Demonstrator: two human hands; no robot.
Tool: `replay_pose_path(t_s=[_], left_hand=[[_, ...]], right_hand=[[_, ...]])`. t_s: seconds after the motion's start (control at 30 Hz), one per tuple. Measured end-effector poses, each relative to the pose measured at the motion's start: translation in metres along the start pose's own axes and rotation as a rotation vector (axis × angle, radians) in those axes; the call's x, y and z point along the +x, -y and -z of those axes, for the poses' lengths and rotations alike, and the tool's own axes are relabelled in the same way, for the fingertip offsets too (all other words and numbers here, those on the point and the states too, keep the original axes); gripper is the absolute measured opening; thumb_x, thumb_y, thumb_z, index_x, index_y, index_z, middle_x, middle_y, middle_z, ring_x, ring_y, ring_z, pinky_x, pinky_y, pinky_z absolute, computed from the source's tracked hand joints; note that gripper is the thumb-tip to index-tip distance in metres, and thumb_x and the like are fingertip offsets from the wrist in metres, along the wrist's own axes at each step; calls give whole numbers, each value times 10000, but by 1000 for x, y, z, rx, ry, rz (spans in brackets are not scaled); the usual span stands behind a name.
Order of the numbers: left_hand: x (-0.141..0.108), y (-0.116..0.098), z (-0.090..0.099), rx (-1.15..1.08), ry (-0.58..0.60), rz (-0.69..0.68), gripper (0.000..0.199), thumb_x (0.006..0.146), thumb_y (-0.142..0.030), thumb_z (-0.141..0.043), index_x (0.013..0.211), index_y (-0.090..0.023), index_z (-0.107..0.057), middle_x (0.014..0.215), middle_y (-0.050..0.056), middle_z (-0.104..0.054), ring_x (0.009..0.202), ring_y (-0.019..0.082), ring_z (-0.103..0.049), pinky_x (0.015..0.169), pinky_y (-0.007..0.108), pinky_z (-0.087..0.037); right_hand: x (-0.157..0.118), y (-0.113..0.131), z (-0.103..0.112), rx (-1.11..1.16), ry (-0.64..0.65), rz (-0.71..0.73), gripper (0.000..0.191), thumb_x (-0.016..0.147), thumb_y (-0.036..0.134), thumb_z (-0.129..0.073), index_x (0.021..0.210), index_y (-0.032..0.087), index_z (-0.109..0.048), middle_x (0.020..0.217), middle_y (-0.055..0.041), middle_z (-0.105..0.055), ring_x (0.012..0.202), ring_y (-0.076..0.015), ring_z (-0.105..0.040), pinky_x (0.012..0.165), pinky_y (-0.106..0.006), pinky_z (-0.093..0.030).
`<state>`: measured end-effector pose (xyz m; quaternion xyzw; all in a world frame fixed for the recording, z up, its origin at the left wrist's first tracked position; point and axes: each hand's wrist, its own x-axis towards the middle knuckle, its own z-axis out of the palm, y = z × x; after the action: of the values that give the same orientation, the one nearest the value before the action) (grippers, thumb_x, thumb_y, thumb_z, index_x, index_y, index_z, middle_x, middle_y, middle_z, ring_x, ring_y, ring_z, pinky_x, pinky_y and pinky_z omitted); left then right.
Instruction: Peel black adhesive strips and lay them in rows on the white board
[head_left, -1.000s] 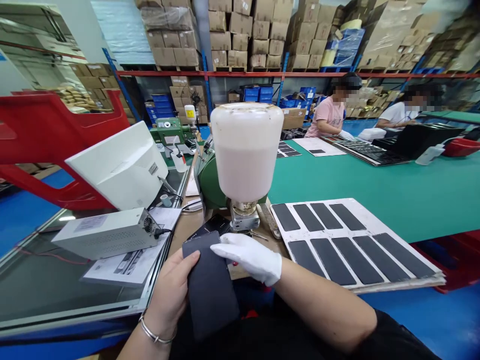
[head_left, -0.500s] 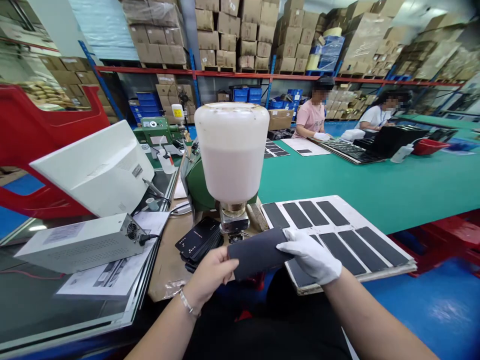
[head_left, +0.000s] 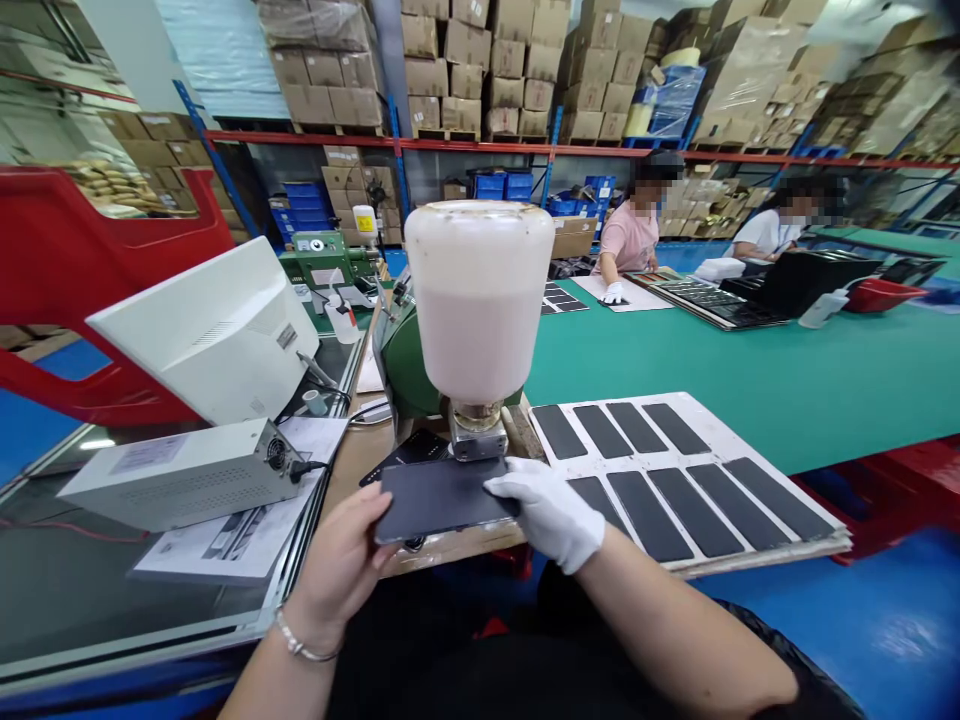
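Note:
A flat dark panel [head_left: 442,498] is held level between both hands, just below the metal nozzle of a machine. My left hand [head_left: 341,550], ungloved with a bracelet at the wrist, grips its left end. On the right end, my right hand [head_left: 551,512] in a white glove pinches the panel. Above it stands a large bottle [head_left: 480,300] of pale liquid. Black printed plates [head_left: 416,448] lie behind the panel, partly hidden by it. To the right, a white board [head_left: 701,410] bears several dark panels in two rows.
At left are a white monitor [head_left: 217,330], a grey power box [head_left: 180,475] and red plastic chairs [head_left: 82,270]. A green table [head_left: 675,365] stretches right. Across it, one person [head_left: 630,235] touches a board; another person [head_left: 772,225] sits further right.
Both hands and the panel have moved left, and the panel is now more level beneath the nozzle. The view has shifted slightly. The nearer person's gloved hand has moved onto the board.

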<state>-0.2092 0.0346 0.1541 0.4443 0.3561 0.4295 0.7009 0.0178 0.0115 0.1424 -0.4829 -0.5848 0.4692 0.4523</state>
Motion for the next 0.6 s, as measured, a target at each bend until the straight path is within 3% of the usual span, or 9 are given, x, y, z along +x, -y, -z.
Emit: replay_pose_path(t_s=[0.17,0.23,0.33,0.4,0.5,0.6], left_hand=[[-31,-14,40,14,-192,-71,155,753,-251,-622,651,-148,-570,521,-45,-424,391,36,-300,358,147,-256],[-41,-14,48,84,-213,-105,132,748,-275,-626,692,-160,-592,515,-39,-446,394,51,-313,358,157,-263],[-47,-12,52,263,-154,-106,157,778,-320,-590,785,-165,-611,525,-24,-480,421,77,-351,376,173,-275],[-45,-15,45,448,-48,-44,216,819,-354,-533,800,-153,-610,539,-15,-493,432,86,-369,386,182,-280],[-31,-25,17,759,249,67,265,861,-347,-452,779,-142,-599,620,-3,-531,481,96,-419,430,194,-309],[-7,-27,-17,982,533,13,250,834,-246,-459,621,-137,-533,603,-31,-467,549,87,-399,510,193,-298]], right_hand=[[13,24,-48,135,121,-56,171,769,294,-562,771,142,-638,830,-41,-649,812,-189,-576,737,-304,-453],[12,30,-53,186,190,-4,185,781,280,-560,874,148,-649,940,-44,-651,899,-195,-574,815,-309,-439],[9,26,-43,292,279,1,257,794,327,-583,990,170,-638,1017,-46,-642,966,-194,-568,873,-314,-423],[8,17,-30,304,296,-39,291,781,386,-606,952,152,-640,969,-52,-642,932,-187,-575,847,-307,-432],[5,3,-10,191,301,-153,384,701,424,-686,946,137,-620,839,-43,-638,776,-158,-588,714,-275,-455],[-5,-5,5,-17,377,-235,508,573,380,-789,994,160,-609,792,-23,-642,691,-148,-585,623,-251,-457]])
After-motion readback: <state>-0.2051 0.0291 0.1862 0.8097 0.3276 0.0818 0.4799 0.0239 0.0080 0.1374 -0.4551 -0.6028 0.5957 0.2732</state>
